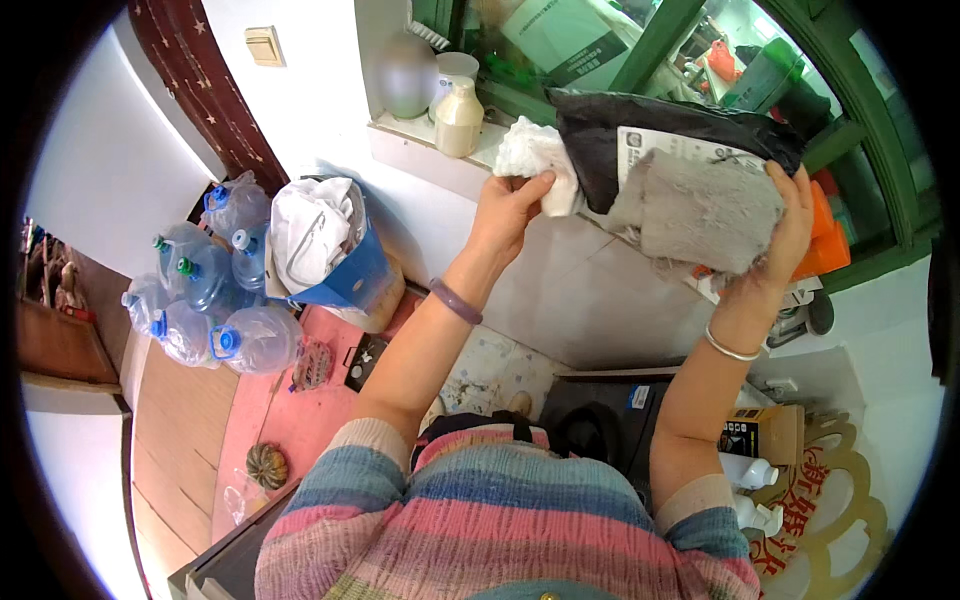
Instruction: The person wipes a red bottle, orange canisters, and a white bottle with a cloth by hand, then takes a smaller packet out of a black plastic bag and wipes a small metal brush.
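My left hand (504, 214) pinches a crumpled white tissue or cloth (536, 161) between thumb and fingers. My right hand (787, 225) grips a folded grey cloth (701, 210), frayed and fuzzy with loose fibres. Directly behind the cloth is a black plastic mailing bag (600, 139) with a white printed label; its right end meets my right fingertips. Both hands are raised before the windowsill (409, 139). The white piece overlaps the bag's left edge, and the cloth covers much of the label.
A cream bottle (459, 120) stands on the sill beside a green-framed window (652, 45). An orange object (825, 232) sits behind my right hand. At left are several large plastic water bottles (259, 337), a blue box (352, 270) holding white plastic, and a small pumpkin (267, 465).
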`<action>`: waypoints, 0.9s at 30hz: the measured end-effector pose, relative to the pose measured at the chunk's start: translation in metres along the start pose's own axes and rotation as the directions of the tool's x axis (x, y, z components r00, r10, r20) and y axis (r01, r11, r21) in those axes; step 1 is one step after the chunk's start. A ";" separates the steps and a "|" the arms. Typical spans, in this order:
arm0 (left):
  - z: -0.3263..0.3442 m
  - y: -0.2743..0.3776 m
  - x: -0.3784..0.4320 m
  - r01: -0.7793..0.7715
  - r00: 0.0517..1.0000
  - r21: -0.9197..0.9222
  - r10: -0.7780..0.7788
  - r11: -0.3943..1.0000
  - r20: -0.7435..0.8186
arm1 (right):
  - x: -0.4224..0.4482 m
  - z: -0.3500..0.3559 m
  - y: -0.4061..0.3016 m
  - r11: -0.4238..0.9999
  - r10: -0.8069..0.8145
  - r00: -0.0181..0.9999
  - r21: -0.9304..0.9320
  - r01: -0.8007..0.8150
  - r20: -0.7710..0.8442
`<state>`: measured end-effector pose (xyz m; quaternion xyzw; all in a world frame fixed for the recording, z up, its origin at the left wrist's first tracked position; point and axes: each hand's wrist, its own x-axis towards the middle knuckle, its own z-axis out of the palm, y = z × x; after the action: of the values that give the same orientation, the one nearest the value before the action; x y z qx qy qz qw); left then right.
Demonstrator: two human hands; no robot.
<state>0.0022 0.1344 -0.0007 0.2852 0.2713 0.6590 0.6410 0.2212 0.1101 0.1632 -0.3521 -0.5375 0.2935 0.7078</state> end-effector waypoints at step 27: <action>-0.237 0.061 -0.101 0.324 0.827 0.467 -0.007 0.823 -0.561 | -0.098 0.031 0.014 0.939 -0.003 0.829 -0.283 0.194 0.559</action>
<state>-0.2097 0.0336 -0.1224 0.2335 0.6395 0.5460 0.4882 0.1660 0.0466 0.1027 -0.3369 -0.7770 0.2512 0.4687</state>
